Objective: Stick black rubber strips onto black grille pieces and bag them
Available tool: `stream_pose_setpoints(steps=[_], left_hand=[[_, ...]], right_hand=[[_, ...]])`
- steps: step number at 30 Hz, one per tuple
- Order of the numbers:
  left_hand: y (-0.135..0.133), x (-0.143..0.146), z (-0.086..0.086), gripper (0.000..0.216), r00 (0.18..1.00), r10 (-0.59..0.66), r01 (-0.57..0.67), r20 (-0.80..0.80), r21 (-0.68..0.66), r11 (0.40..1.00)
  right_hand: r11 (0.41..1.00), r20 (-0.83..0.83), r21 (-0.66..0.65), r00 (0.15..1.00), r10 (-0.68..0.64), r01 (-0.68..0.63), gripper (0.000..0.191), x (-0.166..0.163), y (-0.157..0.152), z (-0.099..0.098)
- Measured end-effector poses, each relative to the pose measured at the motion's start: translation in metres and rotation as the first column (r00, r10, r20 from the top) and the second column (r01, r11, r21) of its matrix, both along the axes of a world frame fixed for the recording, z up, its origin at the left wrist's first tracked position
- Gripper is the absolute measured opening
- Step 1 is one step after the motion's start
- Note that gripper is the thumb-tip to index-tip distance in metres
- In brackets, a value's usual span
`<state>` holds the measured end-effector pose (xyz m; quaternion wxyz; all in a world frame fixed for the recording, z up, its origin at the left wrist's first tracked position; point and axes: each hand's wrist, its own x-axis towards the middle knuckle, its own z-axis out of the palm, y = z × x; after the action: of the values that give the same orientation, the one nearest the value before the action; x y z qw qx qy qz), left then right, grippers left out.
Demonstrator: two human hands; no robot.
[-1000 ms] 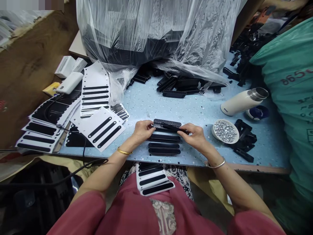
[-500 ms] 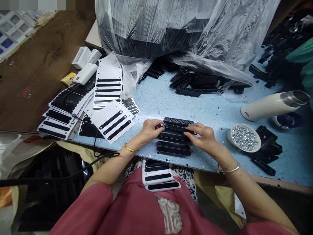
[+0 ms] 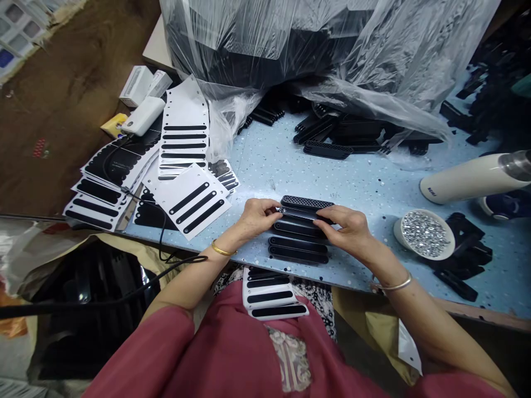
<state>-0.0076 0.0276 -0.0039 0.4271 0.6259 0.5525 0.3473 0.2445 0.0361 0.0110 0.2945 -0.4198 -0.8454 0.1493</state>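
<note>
A short row of long, round-ended black plastic strips (image 3: 297, 250) lies on the blue tabletop in front of me. The far one (image 3: 307, 202) has a lattice surface facing up. My right hand (image 3: 347, 225) pinches the right end of a smooth black strip (image 3: 301, 213) just nearer than it. At that strip's left end my left hand (image 3: 260, 215) is closed, thumb against index finger, on small silver metal pieces (image 3: 282, 210); their exact shape is too small to tell. White cards with black adhesive strips (image 3: 271, 297) rest on my lap.
A white bowl (image 3: 397, 232) of small silver pieces stands right, beside loose black parts (image 3: 467, 251) and a cream bottle (image 3: 460, 179). Cards (image 3: 193, 202), a white device (image 3: 143, 116) and a black cable (image 3: 161, 243) lie left. Plastic sheeting (image 3: 265, 66) covers black parts behind.
The view has shifted slightly. Fewer silver pieces show at my left fingertips, and one shiny bit sits at the strip's left end. My right hand keeps its pinch.
</note>
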Motion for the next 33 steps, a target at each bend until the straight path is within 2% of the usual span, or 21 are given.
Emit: stream_pose_setpoints(steps=[15, 21, 33], left_hand=[[-0.0002, 0.0009, 0.0029, 0.017, 1.0, -0.001, 0.001, -0.001, 0.005, 1.0], [-0.0008, 0.0008, -0.0003, 0.027, 0.999, 0.025, -0.025, 0.021, -0.003, 1.0], [-0.0005, 0.0002, 0.0027, 0.022, 1.0, 0.009, -0.01, -0.018, -0.002, 1.0]], right_hand=[[1.0, 0.022, 0.007, 1.0, 0.003, -0.003, 0.018, -0.0044, 0.001, -0.0032], [0.999, 0.004, -0.033, 1.0, 0.008, -0.008, 0.017, -0.0025, 0.0017, -0.0022], [1.0, 0.001, -0.001, 1.0, 0.014, -0.014, 0.017, -0.0032, 0.0009, -0.0018]])
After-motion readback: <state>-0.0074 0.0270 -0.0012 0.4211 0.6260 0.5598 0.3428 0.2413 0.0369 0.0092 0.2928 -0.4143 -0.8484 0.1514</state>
